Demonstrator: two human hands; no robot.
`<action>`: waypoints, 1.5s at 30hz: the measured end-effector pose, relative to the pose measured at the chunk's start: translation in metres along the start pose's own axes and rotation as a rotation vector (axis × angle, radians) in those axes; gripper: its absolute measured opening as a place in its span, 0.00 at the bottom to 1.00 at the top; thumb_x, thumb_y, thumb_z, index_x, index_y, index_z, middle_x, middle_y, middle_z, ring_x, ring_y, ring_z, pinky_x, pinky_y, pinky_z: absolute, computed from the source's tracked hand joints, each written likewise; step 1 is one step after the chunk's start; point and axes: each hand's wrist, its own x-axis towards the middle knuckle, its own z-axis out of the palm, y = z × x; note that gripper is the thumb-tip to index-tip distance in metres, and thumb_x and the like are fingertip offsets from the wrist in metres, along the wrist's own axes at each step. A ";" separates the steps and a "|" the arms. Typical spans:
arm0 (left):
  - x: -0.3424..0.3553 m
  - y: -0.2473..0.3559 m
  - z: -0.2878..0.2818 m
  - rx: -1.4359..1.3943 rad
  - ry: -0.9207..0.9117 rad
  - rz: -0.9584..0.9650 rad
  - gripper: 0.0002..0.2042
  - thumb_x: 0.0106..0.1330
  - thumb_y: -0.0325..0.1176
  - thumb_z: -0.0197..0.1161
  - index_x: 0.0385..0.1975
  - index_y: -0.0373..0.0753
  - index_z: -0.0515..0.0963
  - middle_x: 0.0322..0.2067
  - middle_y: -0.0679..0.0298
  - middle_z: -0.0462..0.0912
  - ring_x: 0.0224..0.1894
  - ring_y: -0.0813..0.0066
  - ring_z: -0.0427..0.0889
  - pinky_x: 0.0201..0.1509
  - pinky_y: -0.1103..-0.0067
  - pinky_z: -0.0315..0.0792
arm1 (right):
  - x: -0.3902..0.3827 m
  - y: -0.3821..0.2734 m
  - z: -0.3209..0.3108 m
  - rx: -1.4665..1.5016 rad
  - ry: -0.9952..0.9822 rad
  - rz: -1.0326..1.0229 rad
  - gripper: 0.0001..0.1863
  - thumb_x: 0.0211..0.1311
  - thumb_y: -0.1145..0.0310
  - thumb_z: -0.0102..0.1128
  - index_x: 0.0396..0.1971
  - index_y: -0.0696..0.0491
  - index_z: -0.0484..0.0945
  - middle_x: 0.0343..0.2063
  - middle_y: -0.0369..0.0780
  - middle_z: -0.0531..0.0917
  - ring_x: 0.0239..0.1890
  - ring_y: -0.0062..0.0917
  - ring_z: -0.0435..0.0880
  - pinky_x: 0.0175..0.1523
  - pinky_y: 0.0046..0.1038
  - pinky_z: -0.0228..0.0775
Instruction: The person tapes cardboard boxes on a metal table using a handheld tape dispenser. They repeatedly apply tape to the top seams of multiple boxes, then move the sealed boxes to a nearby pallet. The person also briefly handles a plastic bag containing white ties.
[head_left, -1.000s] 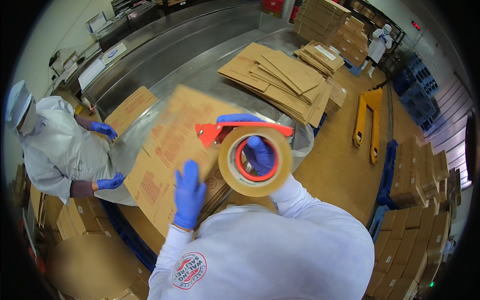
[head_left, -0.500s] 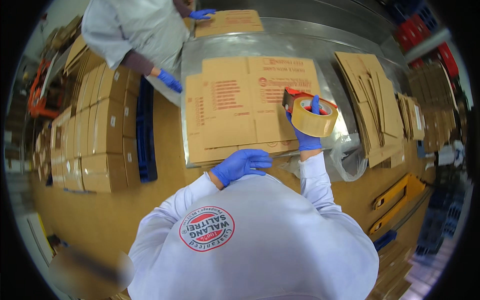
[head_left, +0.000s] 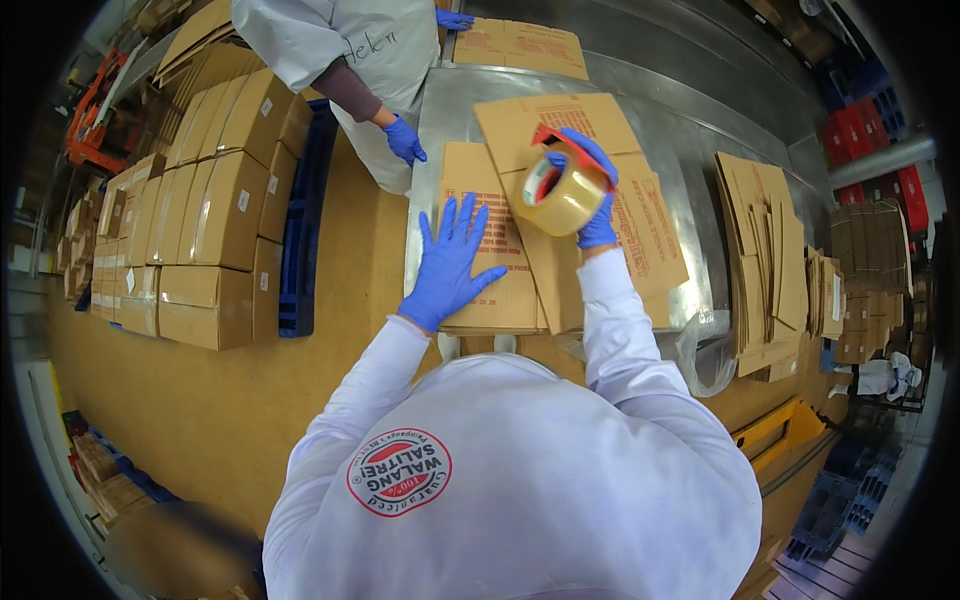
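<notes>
In blue gloves, my left hand [head_left: 452, 268] lies flat with fingers spread on a flattened cardboard box [head_left: 462, 170] on the steel table [head_left: 445, 105]. My right hand [head_left: 598, 205] is closed on a red tape dispenser with a wide roll of clear yellowish tape [head_left: 578, 203], raised above the cardboard. Beneath it a second flattened box [head_left: 575, 112], printed in red, lies askew over the first one. How the right fingers wrap the handle is partly hidden by the roll.
Across the table's left corner stands a co-worker, one gloved hand [head_left: 404, 140] at the edge, the other on more cardboard [head_left: 530, 45]. Taped boxes [head_left: 225, 205] stand left by a blue pallet [head_left: 305, 220]. Flat cartons [head_left: 765, 255], a plastic bag [head_left: 714, 368] and a yellow pallet jack [head_left: 775, 430] are right.
My left hand has moved from beside my body onto the cardboard and spread out. The upper flattened box has turned askew, uncovering the one below. The tape dispenser has swung leftward and tilted.
</notes>
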 end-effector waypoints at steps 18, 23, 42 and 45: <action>0.053 0.016 -0.012 0.106 -0.379 0.464 0.51 0.48 0.61 0.68 0.70 0.38 0.57 0.73 0.53 0.52 0.75 0.46 0.48 0.71 0.39 0.30 | -0.144 -0.047 -0.102 0.169 0.815 0.195 0.12 0.64 0.62 0.66 0.41 0.52 0.78 0.37 0.34 0.81 0.36 0.17 0.80 0.38 0.23 0.76; 0.011 0.000 0.015 0.003 -0.367 0.249 0.55 0.51 0.61 0.67 0.71 0.30 0.49 0.73 0.46 0.45 0.75 0.45 0.42 0.73 0.45 0.30 | -0.133 -0.037 -0.095 0.199 0.819 0.368 0.10 0.65 0.64 0.64 0.37 0.56 0.78 0.38 0.35 0.81 0.32 0.17 0.78 0.36 0.20 0.72; -0.036 0.005 0.009 -0.130 -0.222 -0.066 0.52 0.51 0.62 0.67 0.72 0.37 0.53 0.74 0.57 0.49 0.76 0.47 0.40 0.71 0.42 0.23 | 0.015 0.038 0.020 0.360 -0.220 0.606 0.13 0.61 0.73 0.62 0.45 0.61 0.81 0.42 0.44 0.85 0.40 0.29 0.85 0.51 0.33 0.79; -0.033 0.005 0.009 -0.093 -0.188 -0.053 0.51 0.50 0.62 0.67 0.71 0.38 0.57 0.73 0.57 0.53 0.76 0.47 0.43 0.70 0.40 0.22 | 0.010 0.020 0.029 0.014 -0.258 0.504 0.15 0.56 0.75 0.66 0.44 0.62 0.81 0.42 0.45 0.85 0.39 0.28 0.86 0.49 0.33 0.80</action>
